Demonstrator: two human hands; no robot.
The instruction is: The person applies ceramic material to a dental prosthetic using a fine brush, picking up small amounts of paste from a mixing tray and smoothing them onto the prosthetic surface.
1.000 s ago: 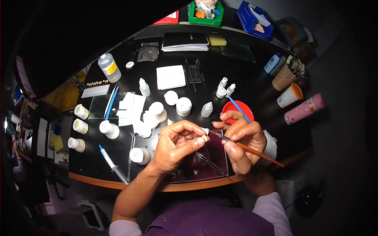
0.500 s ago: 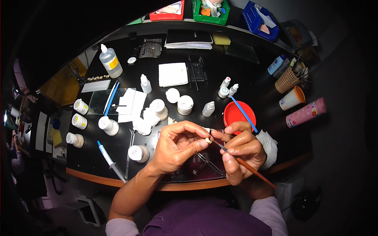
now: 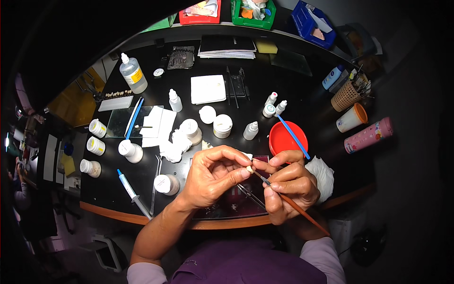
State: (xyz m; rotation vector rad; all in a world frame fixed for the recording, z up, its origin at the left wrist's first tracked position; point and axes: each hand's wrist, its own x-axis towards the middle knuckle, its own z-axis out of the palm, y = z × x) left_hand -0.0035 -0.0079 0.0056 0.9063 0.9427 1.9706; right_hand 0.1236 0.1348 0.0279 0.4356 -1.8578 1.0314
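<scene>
Between the thumb and forefinger of my left hand (image 3: pixel 208 177) is a small cream tooth crown (image 3: pixel 249 169). My right hand (image 3: pixel 294 182) grips a fine brush (image 3: pixel 302 212) with a reddish-brown handle like a pen, its tip at the crown; whether it touches cannot be told. The right forefinger reaches close to the left fingertips. Below the hands, dark tweezers (image 3: pixel 251 195) lie at a slant, partly covered by my right hand. A white lidded jar (image 3: pixel 165 184) stands just left of my left wrist.
A red bowl (image 3: pixel 283 142) with a blue stick across it stands beyond my right hand, beside a crumpled white tissue (image 3: pixel 322 177). Jars, a dropper bottle (image 3: pixel 251 131) and wadded tissue (image 3: pixel 172 149) stand ahead. A syringe (image 3: pixel 132 193) lies at left, a pink bottle (image 3: pixel 368 135) at right.
My right hand has shifted slightly, with its forefinger lower, and the brush handle now slopes more steeply downward. My left hand and the crown stay nearly where they were.
</scene>
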